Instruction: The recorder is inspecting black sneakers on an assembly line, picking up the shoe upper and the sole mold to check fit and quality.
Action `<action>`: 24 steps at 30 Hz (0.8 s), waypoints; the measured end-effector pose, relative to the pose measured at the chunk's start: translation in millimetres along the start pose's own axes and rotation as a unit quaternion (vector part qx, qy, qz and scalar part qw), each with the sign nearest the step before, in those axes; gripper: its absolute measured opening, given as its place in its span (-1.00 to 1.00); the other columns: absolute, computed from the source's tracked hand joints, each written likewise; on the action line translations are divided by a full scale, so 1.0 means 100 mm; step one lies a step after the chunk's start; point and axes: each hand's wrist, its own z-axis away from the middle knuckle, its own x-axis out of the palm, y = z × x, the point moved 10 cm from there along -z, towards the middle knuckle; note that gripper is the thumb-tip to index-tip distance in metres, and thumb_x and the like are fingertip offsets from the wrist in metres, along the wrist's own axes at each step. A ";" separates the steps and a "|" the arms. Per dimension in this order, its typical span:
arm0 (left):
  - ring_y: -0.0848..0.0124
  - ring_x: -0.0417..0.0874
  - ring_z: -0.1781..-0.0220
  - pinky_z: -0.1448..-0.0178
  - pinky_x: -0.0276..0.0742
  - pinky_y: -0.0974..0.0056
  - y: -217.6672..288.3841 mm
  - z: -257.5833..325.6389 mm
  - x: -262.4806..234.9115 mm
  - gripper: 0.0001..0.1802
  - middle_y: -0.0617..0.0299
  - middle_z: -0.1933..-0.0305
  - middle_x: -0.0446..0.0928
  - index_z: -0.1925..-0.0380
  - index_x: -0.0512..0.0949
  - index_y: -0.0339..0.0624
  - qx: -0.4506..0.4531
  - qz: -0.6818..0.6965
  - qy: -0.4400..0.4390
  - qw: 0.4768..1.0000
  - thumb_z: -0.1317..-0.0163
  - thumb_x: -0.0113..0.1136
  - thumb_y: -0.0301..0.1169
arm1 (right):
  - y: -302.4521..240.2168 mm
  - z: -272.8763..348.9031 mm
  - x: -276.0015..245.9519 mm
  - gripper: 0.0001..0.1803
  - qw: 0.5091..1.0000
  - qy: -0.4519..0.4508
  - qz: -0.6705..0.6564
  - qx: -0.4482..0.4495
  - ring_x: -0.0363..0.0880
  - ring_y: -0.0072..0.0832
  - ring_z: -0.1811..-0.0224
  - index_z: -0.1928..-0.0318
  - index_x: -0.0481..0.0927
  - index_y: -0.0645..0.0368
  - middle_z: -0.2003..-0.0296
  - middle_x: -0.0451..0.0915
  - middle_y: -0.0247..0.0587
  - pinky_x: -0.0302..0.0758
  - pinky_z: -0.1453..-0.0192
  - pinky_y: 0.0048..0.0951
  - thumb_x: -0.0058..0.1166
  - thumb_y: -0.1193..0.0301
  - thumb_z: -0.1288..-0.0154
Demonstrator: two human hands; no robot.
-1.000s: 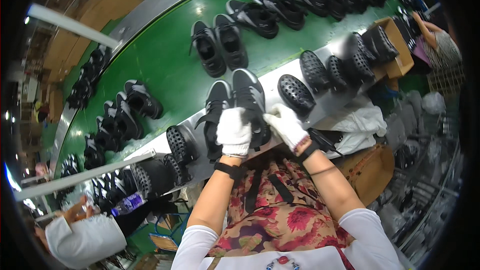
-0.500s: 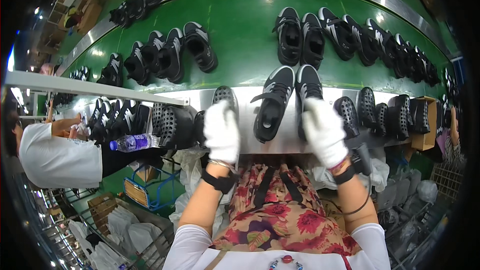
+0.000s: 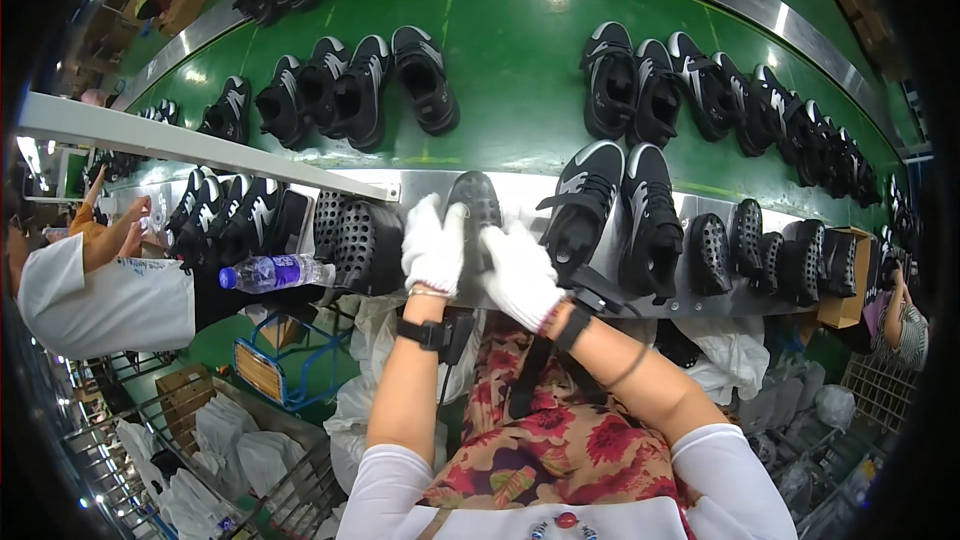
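A black shoe-shaped piece dotted with round holes (image 3: 474, 202) lies toe away from me on the metal edge of the bench. Its left side is gripped by my left hand (image 3: 434, 248), in a white knit glove, with the thumb over its edge. My right hand (image 3: 522, 278), gloved the same way, closes on its right side near the heel end; that glove is slightly blurred. The heel end is partly hidden by my hands. Just right of it stand a black and grey sneaker with a loose strap (image 3: 582, 205) and its mate (image 3: 650, 225).
More sneakers stand in rows on the green surface (image 3: 520, 70). Several perforated pieces (image 3: 710, 252) line the metal edge at right, others (image 3: 358, 245) at left. A white bar (image 3: 200, 145) crosses at left above a bottle (image 3: 270, 273). A person in a white shirt (image 3: 115, 295) works at left.
My right hand has moved left from the right-hand sneaker to the perforated piece. My left hand stays at that piece. The view has shifted slightly, so the sneakers appear farther right.
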 end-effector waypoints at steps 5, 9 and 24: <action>0.46 0.62 0.24 0.09 0.56 0.34 0.18 0.27 -0.06 -0.65 0.24 0.23 0.63 0.00 0.58 -0.29 -0.121 0.399 -0.141 0.898 -0.36 0.22 -0.26 | 0.01 0.41 -0.50 -0.60 0.987 -0.023 -0.147 -0.054 0.60 0.01 0.07 -0.01 0.52 0.05 0.13 0.52 -0.04 0.56 -0.02 -0.08 0.24 0.35 -0.13; 0.55 0.57 0.28 0.15 0.53 0.41 0.47 0.76 0.06 -0.82 0.29 0.23 0.58 0.09 0.53 -0.26 -0.159 0.597 -0.105 0.779 -0.41 0.14 -0.41 | 0.21 0.71 -0.76 -0.35 0.976 -0.009 -0.215 0.022 0.60 0.01 -0.12 -0.23 0.47 0.14 -0.07 0.57 0.07 0.54 -0.21 -0.17 0.32 0.15 -0.19; -0.08 0.43 -0.21 -0.24 0.45 -0.08 1.68 0.71 1.06 -0.47 -0.15 0.01 0.49 -0.10 0.49 -0.18 0.428 -0.119 -0.153 0.883 -0.05 0.23 -0.36 | 1.76 1.69 -1.17 -0.24 0.942 0.060 -0.242 0.226 0.67 -0.22 0.00 -0.18 0.51 0.35 0.03 0.66 0.09 0.56 -0.13 -0.30 0.43 0.12 -0.07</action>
